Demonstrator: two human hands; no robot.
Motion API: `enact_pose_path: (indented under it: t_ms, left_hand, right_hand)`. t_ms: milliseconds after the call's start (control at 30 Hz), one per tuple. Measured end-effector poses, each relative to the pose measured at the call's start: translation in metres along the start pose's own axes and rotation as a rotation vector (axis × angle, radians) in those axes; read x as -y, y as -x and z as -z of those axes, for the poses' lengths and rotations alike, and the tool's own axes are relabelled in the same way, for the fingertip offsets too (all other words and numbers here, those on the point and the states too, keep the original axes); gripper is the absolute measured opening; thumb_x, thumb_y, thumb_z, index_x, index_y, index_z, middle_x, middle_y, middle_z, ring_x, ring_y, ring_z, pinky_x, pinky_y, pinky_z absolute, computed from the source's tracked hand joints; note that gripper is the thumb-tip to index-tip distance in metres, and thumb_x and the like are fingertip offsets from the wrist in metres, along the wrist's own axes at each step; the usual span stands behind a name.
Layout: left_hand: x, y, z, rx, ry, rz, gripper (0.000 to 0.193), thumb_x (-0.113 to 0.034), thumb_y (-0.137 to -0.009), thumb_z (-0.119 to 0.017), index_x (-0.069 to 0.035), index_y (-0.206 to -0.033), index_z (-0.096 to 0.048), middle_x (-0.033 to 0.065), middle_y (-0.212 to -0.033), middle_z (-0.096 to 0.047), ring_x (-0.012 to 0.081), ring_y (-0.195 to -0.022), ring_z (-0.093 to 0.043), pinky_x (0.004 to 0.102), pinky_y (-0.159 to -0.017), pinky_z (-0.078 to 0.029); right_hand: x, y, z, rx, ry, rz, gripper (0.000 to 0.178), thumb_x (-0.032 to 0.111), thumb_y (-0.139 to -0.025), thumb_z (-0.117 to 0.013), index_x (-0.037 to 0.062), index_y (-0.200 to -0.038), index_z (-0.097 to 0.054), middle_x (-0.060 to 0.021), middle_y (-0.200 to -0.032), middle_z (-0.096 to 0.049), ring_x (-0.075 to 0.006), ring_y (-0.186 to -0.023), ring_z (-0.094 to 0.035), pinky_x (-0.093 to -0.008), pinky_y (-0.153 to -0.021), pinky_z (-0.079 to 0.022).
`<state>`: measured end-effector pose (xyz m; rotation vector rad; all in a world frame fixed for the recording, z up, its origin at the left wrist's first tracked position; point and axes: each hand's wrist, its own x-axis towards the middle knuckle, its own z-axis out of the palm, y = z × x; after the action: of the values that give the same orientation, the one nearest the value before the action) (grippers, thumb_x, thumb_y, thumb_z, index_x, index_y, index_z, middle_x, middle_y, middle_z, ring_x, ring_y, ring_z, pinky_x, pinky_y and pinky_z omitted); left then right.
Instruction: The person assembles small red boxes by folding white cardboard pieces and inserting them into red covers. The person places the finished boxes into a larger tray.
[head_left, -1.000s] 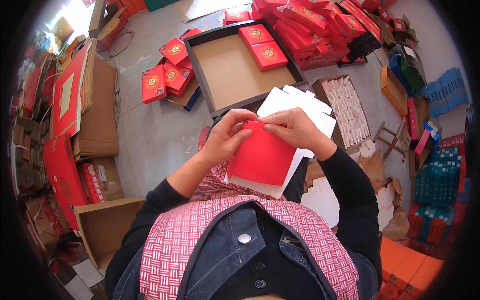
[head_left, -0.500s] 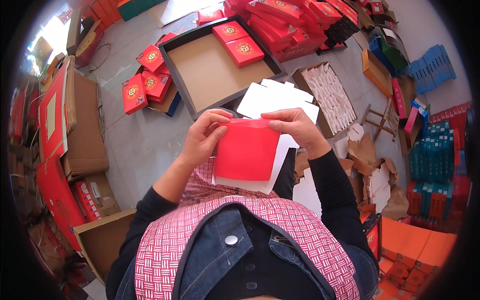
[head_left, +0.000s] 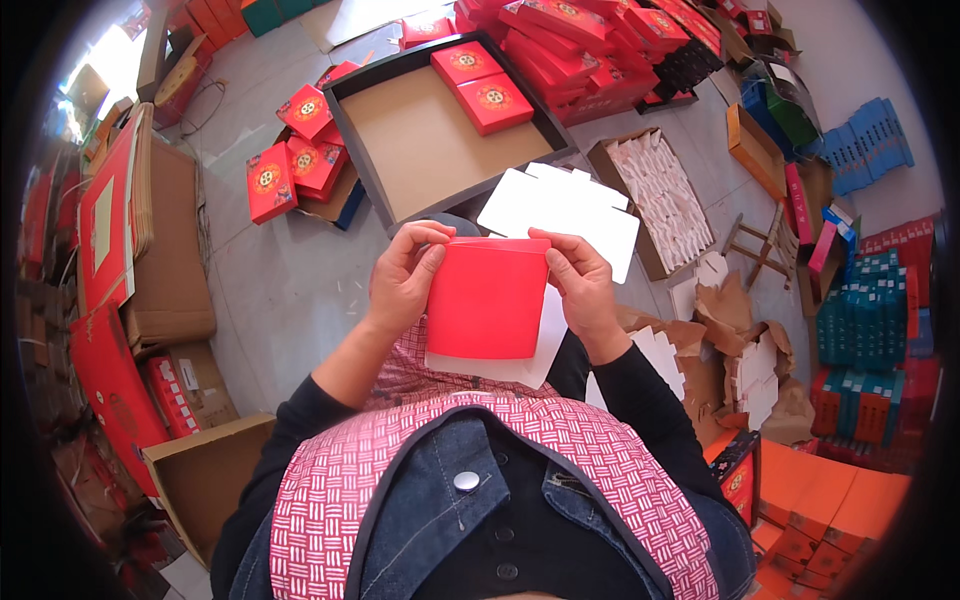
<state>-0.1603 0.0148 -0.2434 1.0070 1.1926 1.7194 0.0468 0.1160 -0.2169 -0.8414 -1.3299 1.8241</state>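
Observation:
A flat red piece (head_left: 487, 300), apparently folded card or paper, is held upright over my lap. My left hand (head_left: 405, 275) pinches its upper left corner between thumb and fingers. At the upper right corner, my right hand (head_left: 583, 285) grips it, thumb and forefinger along the edge. A thin line under the top edge suggests a fold or second layer. White sheets (head_left: 550, 340) lie beneath it on my lap. Beyond my hands, flat white cut card pieces (head_left: 575, 220) lie against the near corner of a large dark-rimmed tray (head_left: 365, 165).
Two red boxes (head_left: 490, 105) sit in the tray; more red boxes (head_left: 268, 182) are left of it and a heap (head_left: 570, 55) behind. A carton of white pieces (head_left: 660, 190) stands right. Cardboard (head_left: 175, 240) is at left, orange boxes (head_left: 830, 500) at lower right.
My right hand has shifted left and slightly down, from the top edge to the upper right corner. The top edge of the red piece lies flatter, and the left hand keeps its grip.

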Motion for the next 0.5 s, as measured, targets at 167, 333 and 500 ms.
enact_pose_path:
  t_ms: [167,333,500]
  left_hand:
    - [0.002,0.002,-0.008,-0.011,0.033,-0.031,0.011,-0.002,-0.094,-0.054,0.001,-0.104,-0.053,0.0077,-0.113,-0.052,0.0118,-0.104,-0.053,0.0249,-0.090,-0.045]
    - [-0.002,-0.001,-0.002,0.092,-0.047,-0.022,0.015,-0.002,-0.090,-0.059,0.000,-0.104,-0.054,0.0075,-0.112,-0.052,0.0111,-0.103,-0.053,0.0243,-0.088,-0.046]
    - [-0.007,-0.003,-0.001,0.123,-0.224,-0.057,0.016,-0.004,-0.086,-0.065,-0.003,-0.100,-0.059,0.0078,-0.111,-0.056,0.0149,-0.106,-0.053,0.0273,-0.093,-0.041]
  right_hand:
    - [0.006,-0.009,0.010,0.020,-0.028,-0.110,0.015,0.005,-0.090,-0.057,-0.0019,-0.101,-0.063,-0.0141,-0.105,-0.067,-0.0172,-0.093,-0.065,-0.0321,-0.080,-0.056]
    - [0.025,-0.019,0.019,0.239,0.077,-0.118,0.009,0.003,-0.086,-0.060,-0.0017,-0.092,-0.064,-0.0172,-0.104,-0.066,-0.0196,-0.090,-0.066,-0.0319,-0.079,-0.057]
    - [0.027,-0.021,0.015,0.287,0.219,-0.099,0.009,0.007,-0.083,-0.067,0.0000,-0.088,-0.065,-0.0174,-0.104,-0.067,-0.0188,-0.088,-0.066,-0.0317,-0.075,-0.057]
